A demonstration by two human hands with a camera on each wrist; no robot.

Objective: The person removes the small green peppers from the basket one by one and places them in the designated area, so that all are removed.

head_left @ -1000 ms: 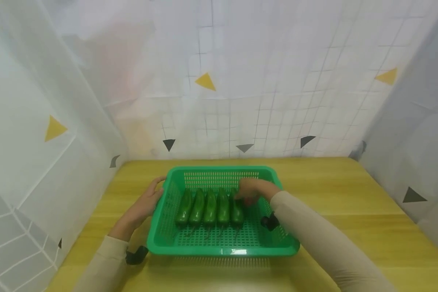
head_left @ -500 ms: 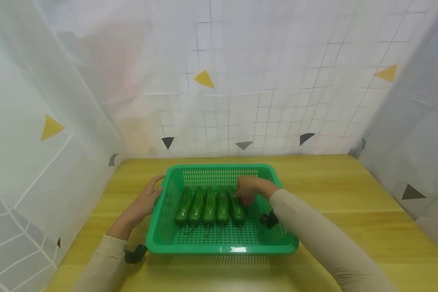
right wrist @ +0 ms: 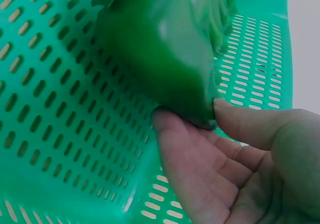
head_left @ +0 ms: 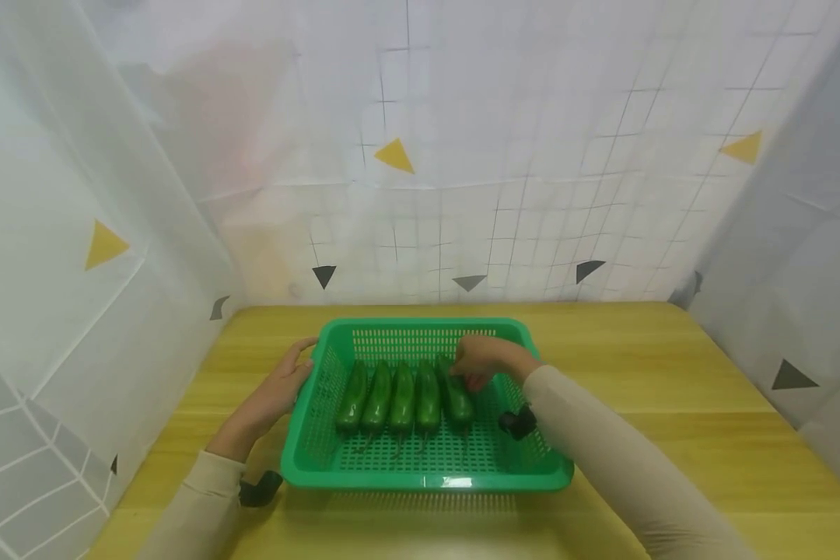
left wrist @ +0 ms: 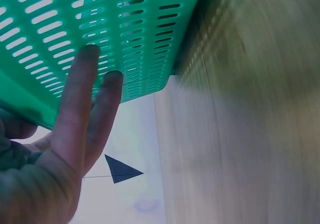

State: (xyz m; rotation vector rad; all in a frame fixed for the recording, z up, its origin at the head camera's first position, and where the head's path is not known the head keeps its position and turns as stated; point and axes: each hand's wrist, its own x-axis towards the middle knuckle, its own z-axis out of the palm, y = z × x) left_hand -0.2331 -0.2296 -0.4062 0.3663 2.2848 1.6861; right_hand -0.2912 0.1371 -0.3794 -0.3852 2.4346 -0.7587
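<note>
Several green peppers lie side by side in a green perforated basket, stems toward the near side. The right hand reaches inside and pinches the far, pointed end of the rightmost pepper; in the right wrist view, thumb and fingers meet at the tip of that pepper. Outside the basket's left side is the left hand. Its straight fingers rest against the outer perforated wall in the left wrist view.
The basket stands on a yellow wood-grain table. Patterned white sheeting rises behind the table and at both sides. Dark wrist-worn cameras are by the left cuff and over the basket's right part.
The rightmost pepper has turned slightly, its stem end swinging right, away from the one beside it. The right hand has shifted a little. The left hand stays at the basket's side.
</note>
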